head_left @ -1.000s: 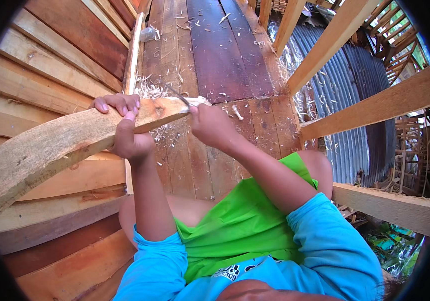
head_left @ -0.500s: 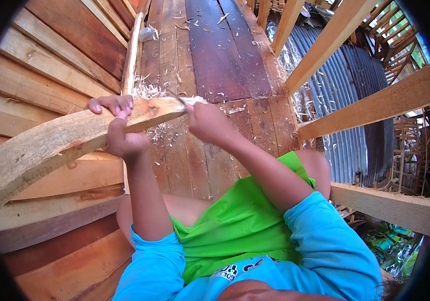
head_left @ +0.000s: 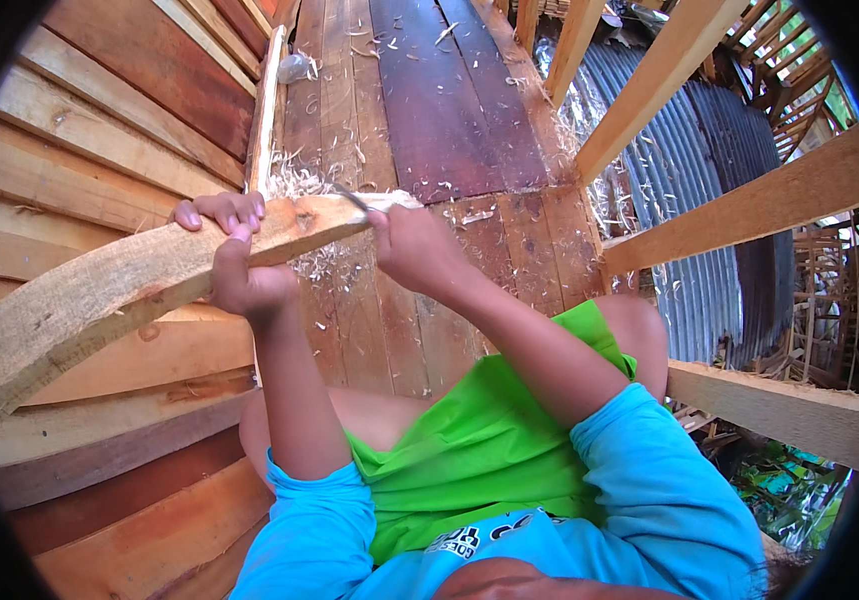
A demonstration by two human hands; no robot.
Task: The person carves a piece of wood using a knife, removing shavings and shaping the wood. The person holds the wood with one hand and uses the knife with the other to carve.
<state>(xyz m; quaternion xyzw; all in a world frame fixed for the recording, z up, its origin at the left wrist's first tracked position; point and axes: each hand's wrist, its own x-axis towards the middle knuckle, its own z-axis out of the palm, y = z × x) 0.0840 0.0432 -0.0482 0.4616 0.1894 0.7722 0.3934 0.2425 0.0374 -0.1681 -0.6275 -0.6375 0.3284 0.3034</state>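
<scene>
A long, pale wooden beam runs from the left edge toward the middle, its far end whittled lighter. My left hand is clamped around it, thumb on the near side and fingers over the far side. In my closed right hand is a knife, its handle hidden in the fist. The dark, narrow blade lies against the top of the beam near its whittled end. Curled wood shavings are heaped just beyond the beam, beside the blade.
A plank floor, strewn with shavings, stretches ahead. A board wall stands close on the left. Wooden railing bars line the right side, with corrugated metal sheets beyond. A small clear plastic bag sits by the wall.
The view has shifted very slightly. Both hands keep their holds, and the knife blade has barely moved along the beam, showing more sharply now.
</scene>
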